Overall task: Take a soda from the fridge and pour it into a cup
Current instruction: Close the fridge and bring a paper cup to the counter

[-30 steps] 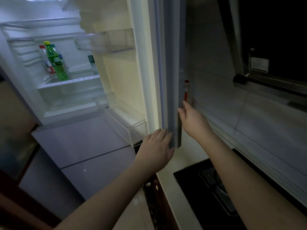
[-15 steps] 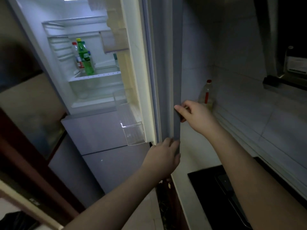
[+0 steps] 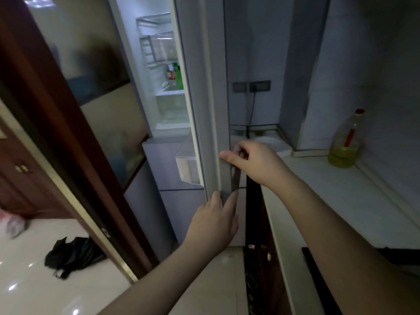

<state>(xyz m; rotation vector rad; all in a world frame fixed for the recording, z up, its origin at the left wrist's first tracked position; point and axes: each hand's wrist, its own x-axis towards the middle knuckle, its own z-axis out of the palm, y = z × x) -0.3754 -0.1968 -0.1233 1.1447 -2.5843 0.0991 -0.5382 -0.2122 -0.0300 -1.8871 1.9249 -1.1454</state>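
Note:
The fridge door (image 3: pixel 213 92) stands edge-on in the middle of the view, with a narrow gap left into the lit fridge (image 3: pixel 163 105). Through the gap a green soda bottle (image 3: pixel 178 77) and a red-labelled bottle (image 3: pixel 171 72) stand on a shelf. My right hand (image 3: pixel 252 161) grips the door's outer edge, thumb on the front. My left hand (image 3: pixel 216 220) presses its fingertips against the door's bottom corner. No cup is in sight.
A white counter (image 3: pixel 329 196) runs along the right with an oil bottle (image 3: pixel 345 142) near the wall and a white plate (image 3: pixel 272 144) behind the door. A dark stove top (image 3: pixel 318 269) lies at the lower right. A brown sliding door frame (image 3: pixel 68 155) stands left; a black bag (image 3: pixel 72 255) lies on the floor.
The fridge door has swung toward shut, narrowing the view of the shelves. My view has turned, showing the counter, the plate and the floor. Both hands stay on the door edge.

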